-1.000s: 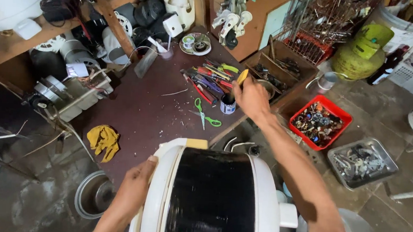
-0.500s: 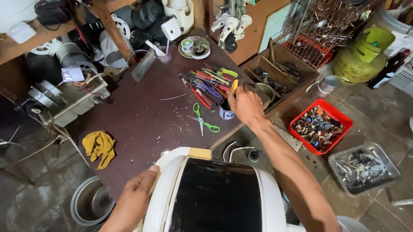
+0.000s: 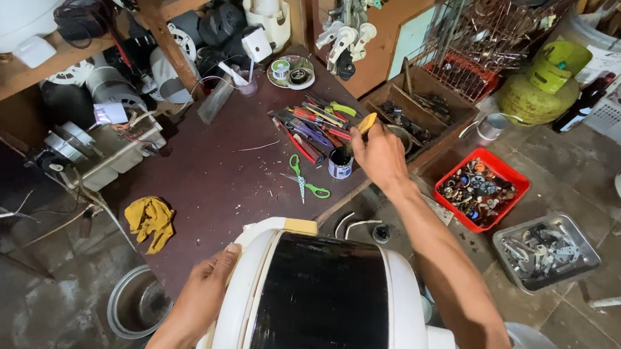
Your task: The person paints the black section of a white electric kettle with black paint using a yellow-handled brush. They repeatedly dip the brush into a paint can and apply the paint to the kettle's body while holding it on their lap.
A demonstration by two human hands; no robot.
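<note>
On the far left of the dark workbench (image 3: pixel 207 189) I see a yellow rag (image 3: pixel 150 218), with a steel bowl (image 3: pixel 137 304) on the floor below it. My left hand (image 3: pixel 207 291) presses flat, fingers spread, against the side of the white and black appliance (image 3: pixel 323 306) at the bench's near edge. Further right lie green-handled scissors (image 3: pixel 308 185) and a small cup (image 3: pixel 340 163) just beside my right hand (image 3: pixel 379 156), which is clamped on a yellow-handled tool (image 3: pixel 367 122) above the loose screwdrivers (image 3: pixel 310 127). Right again, a red tray (image 3: pixel 480 190) holds mixed small parts, and a metal tray (image 3: pixel 546 249) holds grey hardware.
</note>
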